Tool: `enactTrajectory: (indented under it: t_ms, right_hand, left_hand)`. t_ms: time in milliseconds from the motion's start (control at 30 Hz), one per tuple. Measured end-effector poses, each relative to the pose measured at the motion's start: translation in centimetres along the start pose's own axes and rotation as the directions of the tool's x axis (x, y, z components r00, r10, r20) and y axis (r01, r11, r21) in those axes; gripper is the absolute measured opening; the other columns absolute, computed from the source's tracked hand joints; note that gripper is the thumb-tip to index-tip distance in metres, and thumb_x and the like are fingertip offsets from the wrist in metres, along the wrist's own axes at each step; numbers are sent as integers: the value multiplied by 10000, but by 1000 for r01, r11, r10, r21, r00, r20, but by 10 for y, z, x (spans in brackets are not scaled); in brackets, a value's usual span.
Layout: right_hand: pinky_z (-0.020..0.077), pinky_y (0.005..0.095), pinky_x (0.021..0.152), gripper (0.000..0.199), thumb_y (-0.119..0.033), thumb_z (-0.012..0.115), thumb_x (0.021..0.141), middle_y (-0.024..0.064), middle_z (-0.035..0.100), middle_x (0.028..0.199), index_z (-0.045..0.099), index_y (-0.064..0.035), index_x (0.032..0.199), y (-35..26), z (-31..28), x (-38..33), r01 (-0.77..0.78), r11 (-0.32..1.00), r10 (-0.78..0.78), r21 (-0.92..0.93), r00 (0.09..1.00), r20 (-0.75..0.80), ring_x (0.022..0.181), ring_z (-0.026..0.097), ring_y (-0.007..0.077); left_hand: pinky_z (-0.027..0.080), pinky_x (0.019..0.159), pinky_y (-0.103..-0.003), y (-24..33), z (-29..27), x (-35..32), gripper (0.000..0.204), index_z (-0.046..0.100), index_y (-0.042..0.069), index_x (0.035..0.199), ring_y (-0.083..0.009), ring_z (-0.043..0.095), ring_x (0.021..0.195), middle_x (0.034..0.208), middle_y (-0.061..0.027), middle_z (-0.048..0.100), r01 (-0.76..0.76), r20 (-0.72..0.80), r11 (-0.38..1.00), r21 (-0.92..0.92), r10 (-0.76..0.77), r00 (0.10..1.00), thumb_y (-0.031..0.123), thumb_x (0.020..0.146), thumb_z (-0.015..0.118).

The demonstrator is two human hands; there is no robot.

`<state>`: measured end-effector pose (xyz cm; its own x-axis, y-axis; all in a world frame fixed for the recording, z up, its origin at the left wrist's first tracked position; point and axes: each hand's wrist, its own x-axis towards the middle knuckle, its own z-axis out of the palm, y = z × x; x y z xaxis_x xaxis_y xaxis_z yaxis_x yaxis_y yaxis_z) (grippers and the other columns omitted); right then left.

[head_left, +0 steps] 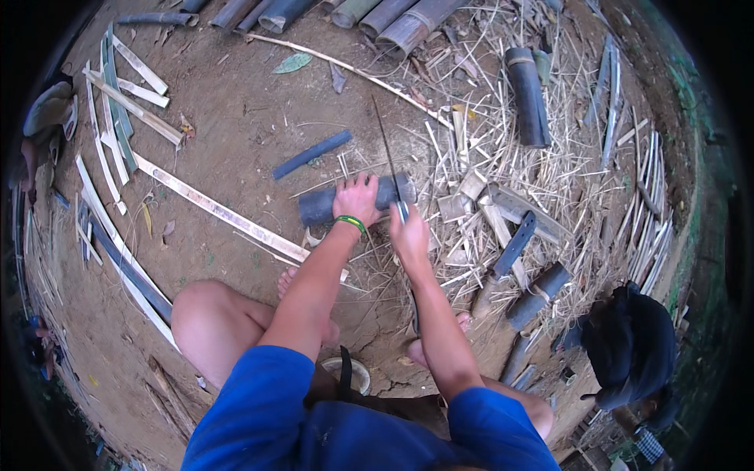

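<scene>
A short dark bamboo section (318, 206) lies crosswise on the ground in front of me. My left hand (357, 199) presses down on its middle with the fingers curled over it, a green and yellow band at the wrist. In my right hand (409, 235) is the handle of a handsaw (385, 139). Its thin blade points away from me and crosses the bamboo near the right end, seemingly touching it. How deep the teeth sit cannot be made out. Pale dust surrounds that end. Just beyond lies a narrow dark bamboo piece (312, 155).
Shavings (479, 133) and split offcuts cover the right side. A dark flat tool with holes (515, 243) and bamboo sections (538, 295) lie there. Long split strips (220, 208) spread left; thick bamboo tubes (416, 27) lie at the back. A person in dark clothing (628, 345) is at right.
</scene>
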<state>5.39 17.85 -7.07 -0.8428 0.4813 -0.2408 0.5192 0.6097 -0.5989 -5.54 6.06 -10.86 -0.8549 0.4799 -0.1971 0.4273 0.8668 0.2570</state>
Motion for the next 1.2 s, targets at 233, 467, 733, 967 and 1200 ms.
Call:
enactTrajectory:
  t_ms: [233, 467, 733, 967, 1200]
  right_hand:
    - [549, 599, 682, 392, -337, 623, 1010, 322, 684, 772, 657, 51, 1060, 26, -22, -85, -35, 993, 30, 114, 998, 46, 774, 686, 537]
    - [540, 591, 706, 316, -287, 660, 993, 314, 687, 793, 657, 24, 1049, 0, -4, -1, -21, 998, 20, 63, 1000, 24, 794, 682, 537]
    - [547, 578, 737, 365, -319, 627, 1004, 336, 690, 835, 670, 43, 1012, 3, -8, -16, -98, 995, 96, 35, 994, 44, 828, 689, 529]
    - [555, 564, 714, 380, -328, 643, 997, 326, 700, 850, 679, 44, 1066, 29, -14, -74, 14, 988, -15, 156, 1000, 7, 826, 700, 519]
    - [567, 521, 760, 349, -316, 660, 983, 310, 714, 860, 710, 10, 1096, -34, -3, 23, -87, 995, 91, 48, 993, -72, 846, 713, 492]
  left_hand:
    - [517, 949, -461, -10, -2, -7, 688, 584, 129, 1191, -322, 669, 1070, 1142, -117, 621, 20, -41, 998, 61, -18, 999, 350, 620, 899]
    - [513, 952, -461, 3, -3, -4, 710, 585, 124, 1208, -321, 665, 1084, 1139, -113, 625, -4, 8, 1000, 24, 4, 1000, 360, 627, 917]
    - [499, 984, -478, 6, 12, -14, 729, 590, 134, 1211, -327, 662, 1108, 1179, -124, 618, 8, -53, 998, 55, -5, 999, 411, 621, 916]
    - [529, 939, -481, -9, -3, -7, 699, 585, 131, 1191, -336, 677, 1074, 1167, -132, 619, 24, -4, 999, 47, -24, 1000, 346, 608, 905]
    - [561, 926, -484, -1, -16, 7, 625, 598, 121, 1188, -344, 683, 1110, 1178, -138, 655, 51, 139, 997, -64, -41, 989, 338, 674, 880]
